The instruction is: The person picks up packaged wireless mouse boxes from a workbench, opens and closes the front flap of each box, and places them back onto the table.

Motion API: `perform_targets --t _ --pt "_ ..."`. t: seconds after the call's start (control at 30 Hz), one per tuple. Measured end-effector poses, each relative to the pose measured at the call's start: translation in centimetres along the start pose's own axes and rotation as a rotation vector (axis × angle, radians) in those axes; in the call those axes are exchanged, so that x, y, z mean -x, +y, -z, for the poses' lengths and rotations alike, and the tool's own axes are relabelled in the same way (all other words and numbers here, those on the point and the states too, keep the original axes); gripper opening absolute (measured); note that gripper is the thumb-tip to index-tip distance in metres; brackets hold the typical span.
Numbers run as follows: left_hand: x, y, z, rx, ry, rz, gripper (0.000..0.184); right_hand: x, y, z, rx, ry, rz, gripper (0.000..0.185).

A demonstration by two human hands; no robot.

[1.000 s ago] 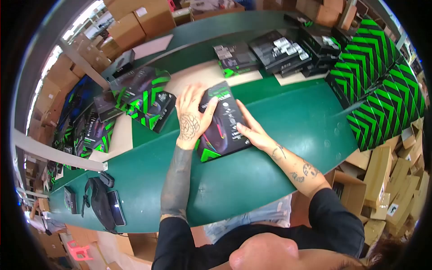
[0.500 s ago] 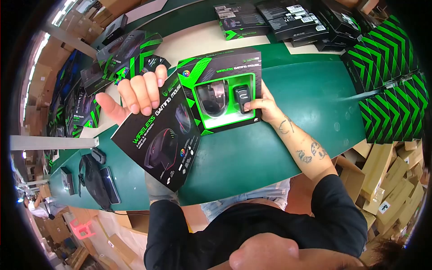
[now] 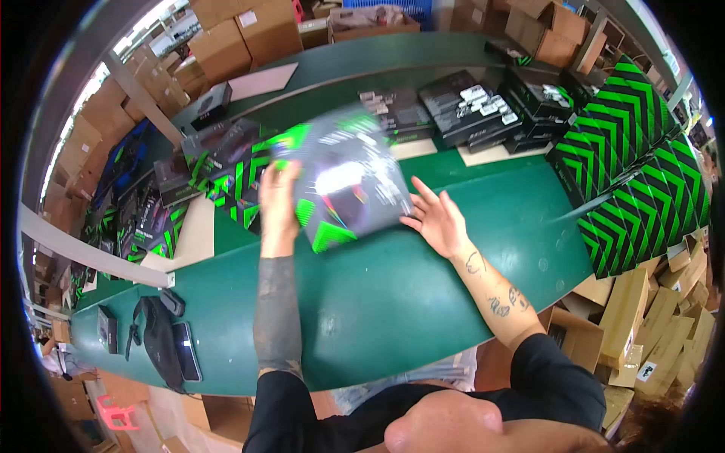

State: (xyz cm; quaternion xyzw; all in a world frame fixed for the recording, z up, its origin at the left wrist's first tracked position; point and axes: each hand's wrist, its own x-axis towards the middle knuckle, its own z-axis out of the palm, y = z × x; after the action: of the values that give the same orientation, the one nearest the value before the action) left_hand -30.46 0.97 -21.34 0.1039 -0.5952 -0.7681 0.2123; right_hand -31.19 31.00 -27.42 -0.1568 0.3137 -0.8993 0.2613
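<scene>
A black-and-green gaming mouse box (image 3: 347, 181), smeared by motion, is held up over the green table (image 3: 393, 302). My left hand (image 3: 279, 202) grips it along its left edge, with part of the fingers behind it. At the box's right lower corner is my right hand (image 3: 440, 223), palm up with fingers spread; whether a fingertip still touches the corner I cannot tell. The front flap is down, so the window with the mouse is hidden.
Several similar boxes (image 3: 226, 155) lie at the left, and more boxes (image 3: 468, 109) are stacked at the back. Green-striped boxes (image 3: 642, 181) stand in rows at the right. A black bag (image 3: 157, 340) and a phone (image 3: 186, 352) lie at the table's left front.
The open flap has been closed over the box's window. The box has moved up and away from me. My right hand has let go of its side, and the view has tilted upward.
</scene>
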Motion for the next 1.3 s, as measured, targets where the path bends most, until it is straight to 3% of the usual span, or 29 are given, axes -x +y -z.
perform_targets --t 0.03,0.07,0.1,0.17,0.2,0.23,0.27,0.3,0.37,0.4,0.5,0.57,0.6,0.67,0.7,0.73,0.77,0.83,0.87,0.9,0.97,1.0,1.03,1.1,1.13,1.17,1.23,1.3 --pt "-0.6 1.6 0.3 0.022 0.196 -0.068 0.065 -0.1 -0.4 0.2 0.182 0.110 0.026 0.067" --pt "-0.2 3.1 0.2 0.032 0.124 -0.315 0.066 -0.6 -0.5 1.1 0.326 0.224 0.056 0.066" --pt "-0.7 3.0 1.2 -0.561 0.476 -0.499 0.067 -1.3 -0.4 2.1 0.467 0.339 0.081 0.064" --pt "-0.8 2.3 2.0 -0.839 0.513 -0.686 0.064 -4.3 -1.1 4.0 0.635 0.560 0.069 0.064" --pt "-0.5 2.0 0.9 -0.679 0.270 -0.776 0.058 -6.3 -2.2 4.4 0.748 0.599 -0.005 0.071" --pt "0.2 1.6 -0.9 -0.608 0.068 -0.498 0.052 -8.5 -2.6 5.6 0.933 0.596 0.103 0.081" --pt "0.1 -0.3 -2.7 -0.638 -0.093 -0.646 0.051 -10.6 -3.1 6.9 1.093 0.666 0.105 0.085" --pt "-0.7 -2.6 -4.6 -0.753 -0.224 -0.567 0.056 -12.5 -3.4 8.1 1.258 0.730 0.104 0.088" --pt "-5.0 -10.9 -6.8 -0.944 -0.329 -0.449 0.085 -15.3 -2.6 10.0 1.455 0.830 0.239 0.093" --pt "-5.9 -11.6 -8.8 -0.910 -0.315 -0.199 0.093 -16.6 -1.9 10.8 1.573 0.902 0.361 0.094" --pt "-11.2 -17.7 -11.1 -0.795 -0.241 -0.120 0.092 -17.4 -3.6 8.6 1.234 0.937 0.159 0.088" --pt "-8.9 -12.3 -12.6 -0.590 -0.385 -0.094 0.089 -16.5 -3.9 6.2 1.102 0.850 0.119 0.077" --pt "-9.5 -13.9 -12.3 -0.521 -0.252 -0.264 0.085 -16.2 -3.3 6.3 1.153 0.835 0.337 0.068" --pt "-6.2 -7.0 -11.7 -0.534 -0.123 -0.755 0.069 -14.0 -4.1 4.6 1.077 0.616 0.657 0.054" --pt "-4.9 -3.3 -10.8 -0.550 -0.135 -0.802 0.065 -11.6 -5.7 2.1 1.092 0.420 0.749 0.047" --pt "-3.4 0.1 -10.0 -0.585 -0.127 -0.930 0.063 -9.7 -6.8 0.2 1.077 0.330 0.783 0.051" --pt "-1.8 2.5 -9.8 -0.501 -0.154 -0.850 0.064 -8.2 -7.2 -0.9 1.025 0.161 0.697 0.060" --pt "1.7 5.1 -9.8 -0.525 -0.115 -0.777 0.064 -5.6 -5.3 -3.6 0.578 0.050 0.436 0.067" --pt "2.4 5.1 -9.4 -0.670 -0.202 -0.901 0.064 -4.8 -4.6 -4.3 0.355 0.030 0.298 0.068" --pt "3.9 4.9 -9.1 -0.724 -0.240 -0.730 0.058 -4.3 -3.7 -4.4 0.404 0.080 0.313 0.065" --pt "4.4 2.5 -8.2 -0.763 -0.199 -0.643 0.049 -3.0 -2.2 -3.9 0.365 0.142 0.233 0.063" --pt "4.5 1.5 -8.0 -0.852 -0.165 -0.823 0.039 -2.5 -1.3 -3.4 0.517 0.156 0.260 0.063" --pt "4.7 0.3 -8.2 -0.885 -0.152 -0.849 0.033 -1.5 -0.4 -3.0 0.543 0.123 0.232 0.064" --pt "5.7 0.4 -8.7 -0.935 -0.267 -0.626 0.028 -0.3 0.9 -1.7 0.558 0.162 0.202 0.069" --pt "4.9 -1.0 -8.4 -0.833 -0.265 -0.761 0.025 0.0 1.3 -1.0 0.616 0.133 0.250 0.071" --pt "4.6 -0.9 -8.2 -0.735 -0.328 -0.744 0.022 0.1 1.2 -0.4 0.679 0.098 0.302 0.074" --pt "4.2 -2.5 -7.3 -0.276 -0.290 -0.454 0.033 0.2 1.1 1.1 0.632 0.066 0.358 0.077" --pt "-1.7 -0.9 -4.5 0.613 -1.257 -0.332 0.058 1.0 -0.4 0.6 0.697 0.034 0.392 0.081"
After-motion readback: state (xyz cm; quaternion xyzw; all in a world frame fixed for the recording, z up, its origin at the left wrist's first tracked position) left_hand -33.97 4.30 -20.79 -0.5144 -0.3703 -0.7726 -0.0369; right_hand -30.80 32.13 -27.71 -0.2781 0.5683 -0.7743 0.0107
